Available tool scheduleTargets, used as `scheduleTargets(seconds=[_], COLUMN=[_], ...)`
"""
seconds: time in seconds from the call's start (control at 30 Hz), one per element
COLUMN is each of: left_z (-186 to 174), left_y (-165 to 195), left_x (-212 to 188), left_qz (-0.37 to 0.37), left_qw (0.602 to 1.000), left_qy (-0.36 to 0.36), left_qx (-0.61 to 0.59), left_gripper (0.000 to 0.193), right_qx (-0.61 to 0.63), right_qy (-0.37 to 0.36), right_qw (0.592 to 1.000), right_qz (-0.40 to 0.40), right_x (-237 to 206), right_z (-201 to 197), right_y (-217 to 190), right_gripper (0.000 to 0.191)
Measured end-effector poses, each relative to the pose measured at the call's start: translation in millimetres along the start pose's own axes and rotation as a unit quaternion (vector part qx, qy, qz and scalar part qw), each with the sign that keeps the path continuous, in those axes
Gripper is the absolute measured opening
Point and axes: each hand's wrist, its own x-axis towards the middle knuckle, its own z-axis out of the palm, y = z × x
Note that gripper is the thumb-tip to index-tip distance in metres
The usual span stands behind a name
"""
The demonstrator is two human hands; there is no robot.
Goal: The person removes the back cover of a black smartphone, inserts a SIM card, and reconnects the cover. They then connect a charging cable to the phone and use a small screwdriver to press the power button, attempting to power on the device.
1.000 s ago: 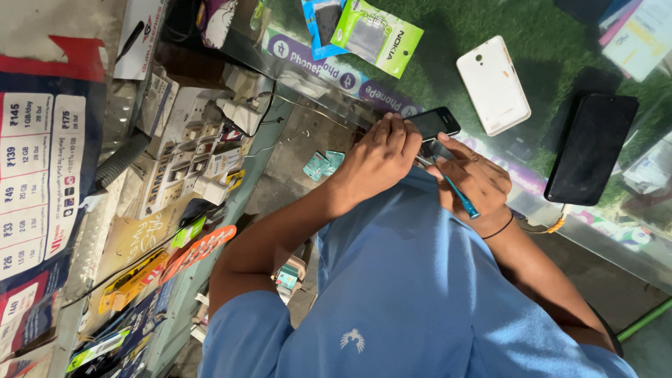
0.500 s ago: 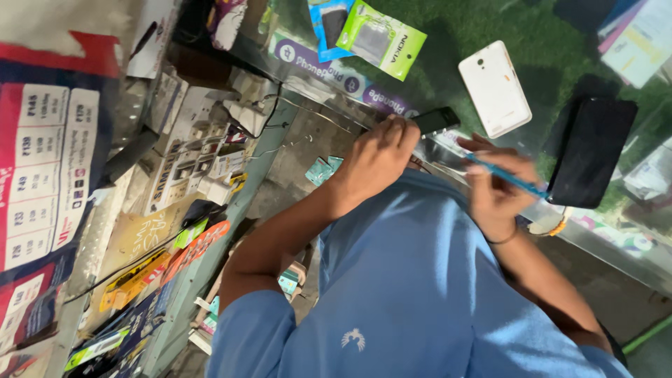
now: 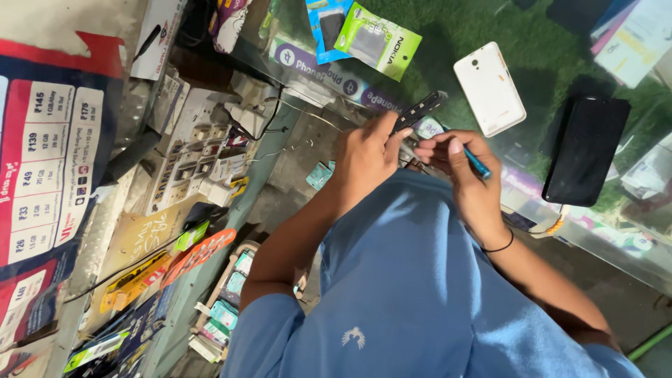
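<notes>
Left hand [image 3: 364,155]: fingers clamped on a dark phone part [image 3: 418,110], held edge-on above the bench [image 3: 448,28]; thumb tip on its near edge.
Dark phone part: long, thin, black, w/ a row of small openings along the edge; tilted, far end up-right. Sits between both hands, just above the blue shirt [image 3: 413,280].
Right hand [image 3: 467,168]: fingers closed round a blue-handled tool [image 3: 479,164]; handle end sticks out right of the fist. Fingertips nearly touching the left hand's; tool tip hidden, cannot tell if it meets the part.
Right wrist: thin black band [image 3: 498,246].
White phone back [image 3: 489,88]: flat on green bench surface, far-right of the hands, apart from them.
Black phone [image 3: 586,150]: flat, screen dark, right of the white one, near the glass edge.
Green packet [image 3: 378,40]: far side of bench, beside a blue packet [image 3: 326,26].
Purple strip [image 3: 329,78]: along the bench edge, just left of the hands.
Power strips [image 3: 189,157]: white, plugs + cables fitted, on the shelf left of the bench.
Price poster [image 3: 49,168]: far left, red/blue/white.
Small packs [image 3: 224,315]: stacked low-left, by the left elbow.
</notes>
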Motion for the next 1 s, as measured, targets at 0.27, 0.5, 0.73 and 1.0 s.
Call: scheduleTargets(seconds=[0.27, 0.5, 0.73, 1.0], left_z=[-4, 2, 4, 10], left_y=[5, 3, 11, 13], left_x=[10, 14, 8, 9], left_qz=[-0.089, -0.132, -0.108, -0.107], left_qw=[0.993, 0.949, 0.944, 0.963], left_qy=[0.013, -0.003, -0.003, 0.007], left_qx=[-0.073, -0.287, -0.311, -0.246], left_gripper=[0.021, 0.02, 0.016, 0.02], right_qx=[-0.166, -0.412, -0.397, -0.471], right_qy=[0.033, -0.005, -0.045, -0.076], right_qw=[0.974, 0.82, 0.827, 0.756], right_qz=[-0.151, -0.397, -0.396, -0.449], right_x=[6, 40, 59, 66], right_z=[21, 4, -5, -4], right_y=[-4, -6, -22, -38], right_gripper=[0.03, 0.069, 0.077, 0.08])
